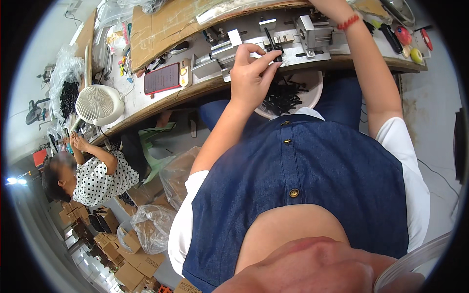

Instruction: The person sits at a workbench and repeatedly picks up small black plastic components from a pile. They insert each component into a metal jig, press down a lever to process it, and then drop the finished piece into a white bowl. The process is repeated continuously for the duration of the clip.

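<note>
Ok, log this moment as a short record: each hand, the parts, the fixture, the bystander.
left hand: fingertips pinch a small black part at the metal fixture
right hand: out of view past the top edge; forearm with red bracelet reaches over the fixture
parts: black pieces in a white bowl on the lap
bystander: person in dotted top, lower left

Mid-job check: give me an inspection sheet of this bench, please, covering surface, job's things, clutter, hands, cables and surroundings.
Surface: worn workbench, crowded.
Job's things: metal jig on the bench; white bowl of small black parts on the lap.
Clutter: phone, white fan, cardboard, coloured buttons.
Hands: left hand pinches a black part at the jig; right hand out of view, only the forearm shows.
Cables: white cord by the fan.
Surroundings: co-worker in a dotted top, plastic bags, boxes.
</note>
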Motion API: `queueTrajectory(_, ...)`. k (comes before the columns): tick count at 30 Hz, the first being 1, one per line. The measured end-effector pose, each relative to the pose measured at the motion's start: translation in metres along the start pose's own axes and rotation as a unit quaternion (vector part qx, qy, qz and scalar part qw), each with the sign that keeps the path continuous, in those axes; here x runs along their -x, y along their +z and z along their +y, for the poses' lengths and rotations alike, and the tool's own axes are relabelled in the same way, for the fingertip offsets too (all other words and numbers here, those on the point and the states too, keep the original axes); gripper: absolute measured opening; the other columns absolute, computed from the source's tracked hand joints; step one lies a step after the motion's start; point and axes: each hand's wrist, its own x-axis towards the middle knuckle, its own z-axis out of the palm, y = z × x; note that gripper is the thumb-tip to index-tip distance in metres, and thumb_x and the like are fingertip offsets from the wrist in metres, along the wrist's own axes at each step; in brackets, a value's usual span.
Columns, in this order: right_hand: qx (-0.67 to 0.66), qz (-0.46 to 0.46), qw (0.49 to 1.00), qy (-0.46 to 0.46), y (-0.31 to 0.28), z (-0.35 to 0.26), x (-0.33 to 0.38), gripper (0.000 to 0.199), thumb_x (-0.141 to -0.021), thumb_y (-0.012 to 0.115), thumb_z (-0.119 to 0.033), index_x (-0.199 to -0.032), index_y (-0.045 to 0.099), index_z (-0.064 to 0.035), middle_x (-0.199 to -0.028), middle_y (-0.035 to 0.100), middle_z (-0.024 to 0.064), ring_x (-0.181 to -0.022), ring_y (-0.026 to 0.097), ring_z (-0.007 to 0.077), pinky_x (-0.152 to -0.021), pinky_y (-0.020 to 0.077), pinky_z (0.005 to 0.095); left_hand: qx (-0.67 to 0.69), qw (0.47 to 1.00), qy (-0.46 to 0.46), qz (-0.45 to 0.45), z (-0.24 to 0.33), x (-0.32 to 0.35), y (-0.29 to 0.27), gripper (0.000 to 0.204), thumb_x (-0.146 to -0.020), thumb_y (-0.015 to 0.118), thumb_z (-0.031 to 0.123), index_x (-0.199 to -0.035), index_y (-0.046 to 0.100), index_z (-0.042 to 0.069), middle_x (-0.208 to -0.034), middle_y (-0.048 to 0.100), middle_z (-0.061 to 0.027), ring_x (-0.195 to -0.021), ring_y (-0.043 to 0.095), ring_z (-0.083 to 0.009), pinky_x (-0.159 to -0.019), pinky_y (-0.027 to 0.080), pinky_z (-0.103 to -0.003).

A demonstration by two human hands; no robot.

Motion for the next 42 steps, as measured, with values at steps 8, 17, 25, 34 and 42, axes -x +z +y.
queueTrajectory(8,-0.091,-0.075,0.987,0.105,-0.005,0.005,-0.010,0.017,-0.092,0.070,-0.009,-0.107,0.070,-0.0006,-0.091,0.069,0.0116,-0.081,0.066,0.0236,-0.075,0.0528,0.0360,-0.030,1.000,0.003,-0.009,-0.019,0.005,0.023,0.025,-0.086,0.079,0.006,-0.111,0.078,0.011,-0.121,0.070,-0.0062,-0.072,0.073,-0.0167,-0.068,0.058,-0.031)
queueTrajectory(17,-0.480,0.073,0.844,0.226,-0.003,-0.005,0.071,0.020,-0.099,0.067,-0.007,-0.118,0.070,-0.0015,-0.099,0.074,0.0071,-0.085,0.068,0.0179,-0.082,0.0530,0.0318,-0.070,0.997,0.005,-0.025,-0.006,-0.001,0.013,0.032,-0.088,0.076,0.007,-0.120,0.075,0.013,-0.128,0.072,-0.0073,-0.084,0.075,-0.0231,-0.074,0.060,-0.032)
queueTrajectory(25,-0.226,-0.030,0.972,0.054,0.010,-0.096,0.117,0.019,-0.090,0.074,-0.009,-0.109,0.072,-0.0071,-0.123,0.065,0.0081,-0.105,0.062,0.0248,-0.091,0.0511,0.0333,-0.397,0.898,0.165,0.093,-0.051,-0.108,-0.069,0.030,-0.087,0.064,0.005,-0.112,0.076,0.017,-0.111,0.071,-0.0106,-0.100,0.070,-0.0316,-0.080,0.055,-0.043)
queueTrajectory(34,-0.043,-0.042,0.997,-0.054,0.044,-0.094,0.121,0.020,-0.084,0.075,-0.008,-0.102,0.068,-0.0050,-0.122,0.067,0.0052,-0.107,0.057,0.0289,-0.094,0.0514,0.0378,-0.371,0.906,0.204,-0.024,-0.081,-0.187,-0.087,0.011,-0.085,0.064,0.013,-0.089,0.073,0.010,-0.098,0.071,-0.0087,-0.101,0.065,-0.0321,-0.088,0.053,-0.043)
queueTrajectory(42,-0.104,-0.044,0.992,-0.052,0.031,-0.085,0.102,0.036,-0.083,0.081,-0.024,-0.111,0.067,-0.0058,-0.115,0.069,0.0080,-0.110,0.056,0.0331,-0.098,0.0483,0.0419,-0.289,0.946,0.146,0.011,-0.058,-0.183,-0.055,0.018,-0.096,0.067,0.010,-0.113,0.073,0.011,-0.101,0.074,-0.0149,-0.091,0.073,-0.0352,-0.081,0.058,-0.041)
